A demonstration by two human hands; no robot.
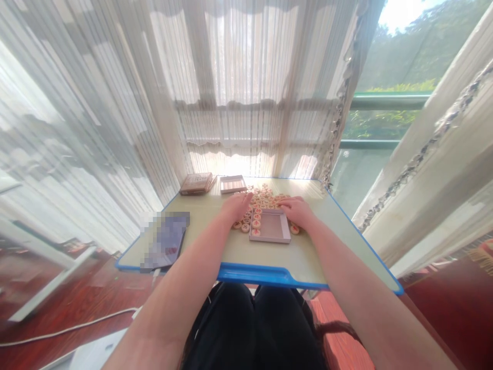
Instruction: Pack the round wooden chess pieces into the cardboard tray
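Observation:
A shallow open box (275,225) lies on the table in front of me. Round wooden Chinese chess pieces with red characters stand in a column along its left side; the rest of its floor is bare. Behind the box spreads a loose heap of chess pieces (265,192), with several more beside its left wall. My left hand (235,206) rests over the left part of the heap, fingers stretched out. From the right, my right hand (296,209) reaches onto the heap's right edge, its fingers extended and touching pieces. One chess piece (295,229) lies below my right hand.
The pale table (246,254) has a blue rim and a blue front tray (254,274). A box lid (232,184) and a brown folded board or packet (197,183) lie at the back left. A partly blurred phone or tablet (171,239) sits at the left edge, near a cable.

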